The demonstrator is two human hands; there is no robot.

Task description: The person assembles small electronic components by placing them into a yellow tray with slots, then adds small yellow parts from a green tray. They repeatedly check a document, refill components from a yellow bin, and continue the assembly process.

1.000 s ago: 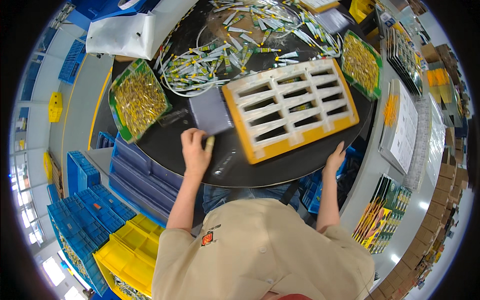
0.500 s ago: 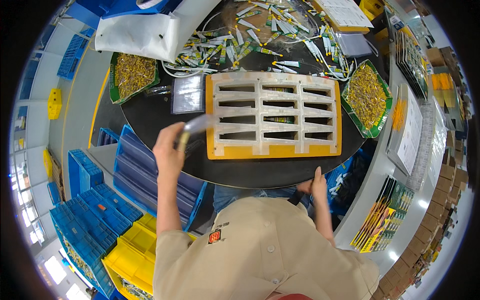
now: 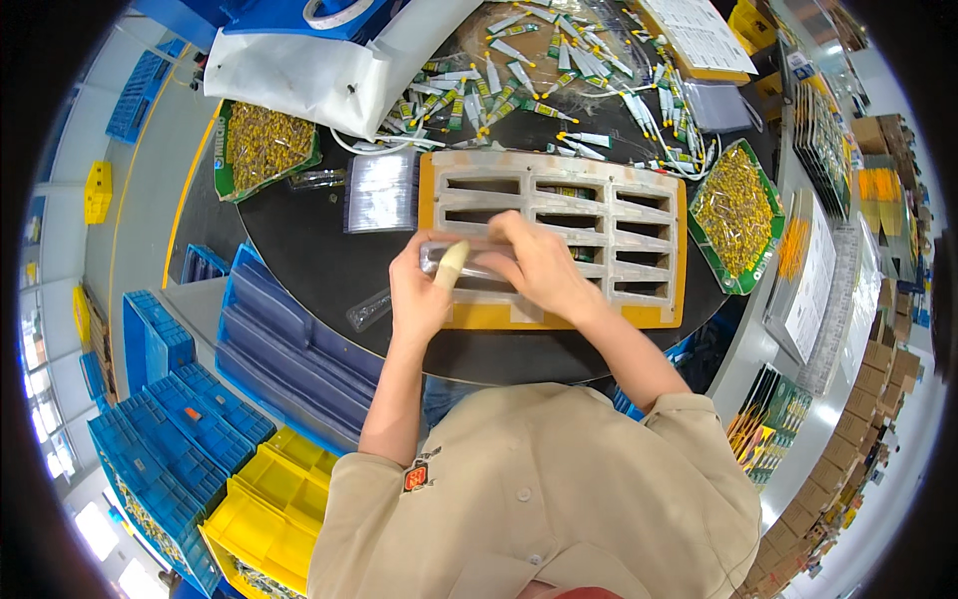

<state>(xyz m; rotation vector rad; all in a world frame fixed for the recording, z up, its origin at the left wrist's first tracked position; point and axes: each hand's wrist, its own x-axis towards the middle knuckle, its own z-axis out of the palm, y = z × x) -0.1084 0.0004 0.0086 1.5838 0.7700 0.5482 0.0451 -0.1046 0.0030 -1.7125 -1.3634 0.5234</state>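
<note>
My left hand (image 3: 423, 288), a pale cover on its thumb, is closed on a transparent plastic blister shell (image 3: 435, 258) over the left edge of a slotted white rack (image 3: 609, 247). My right hand (image 3: 544, 268) reaches in from the right to the shell's other side. Motion smears its fingertips, so their grip cannot be made out. The rack stands on a yellow board (image 3: 654, 317), and both hands hide its lower left slots. Small green-and-white tubes (image 3: 569, 191) show in some middle slots. Beside my left wrist, another transparent shell (image 3: 369, 311) lies on the black table (image 3: 309, 255).
A stack of transparent shells (image 3: 381, 195) sits left of the rack. Loose tubes (image 3: 589, 140) with yellow caps spread behind it. Green-edged trays of small yellow pieces stand left (image 3: 267, 143) and right (image 3: 733, 215). A blue crate (image 3: 289, 339) adjoins the table's left edge.
My right hand has come up from the table's front edge to the rack's left part. My left hand has moved right with the shell, and the two now meet.
</note>
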